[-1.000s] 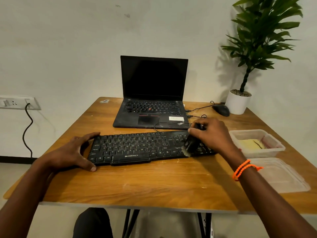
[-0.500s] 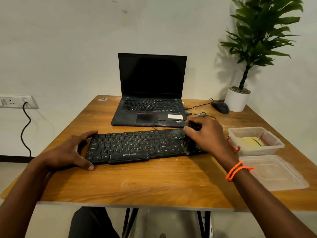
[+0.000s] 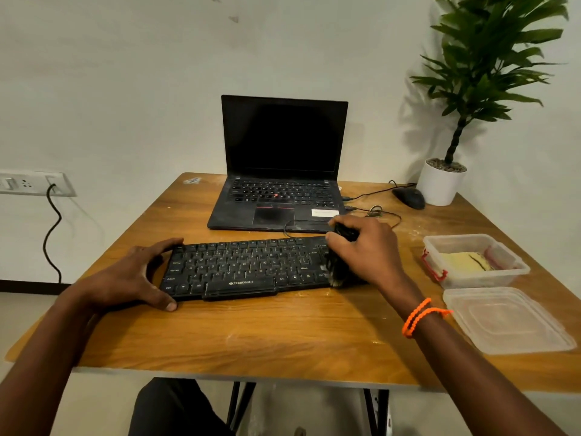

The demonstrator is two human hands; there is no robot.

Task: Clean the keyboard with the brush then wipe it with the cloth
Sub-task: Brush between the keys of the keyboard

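Note:
A black wired keyboard (image 3: 245, 267) lies across the wooden table (image 3: 283, 335) in front of me. My right hand (image 3: 366, 247) is closed around a dark brush (image 3: 337, 272), whose pale-tipped bristles press on the keyboard's right end near its front edge. My left hand (image 3: 135, 275) rests flat against the keyboard's left end, thumb at the front corner and fingers at the back corner. A yellow cloth (image 3: 468, 262) lies folded inside a clear plastic box (image 3: 515, 270) to the right.
An open black laptop (image 3: 279, 171) stands behind the keyboard, with cables, a black mouse (image 3: 408, 197) and a white potted plant (image 3: 441, 184) at the back right. The box's clear lid (image 3: 506, 319) lies near the table's right front. White dust flecks dot the wood.
My right hand has drawn the brush a little left and back over the keyboard's right end. The left hand has stayed at the left end. My head has shifted slightly.

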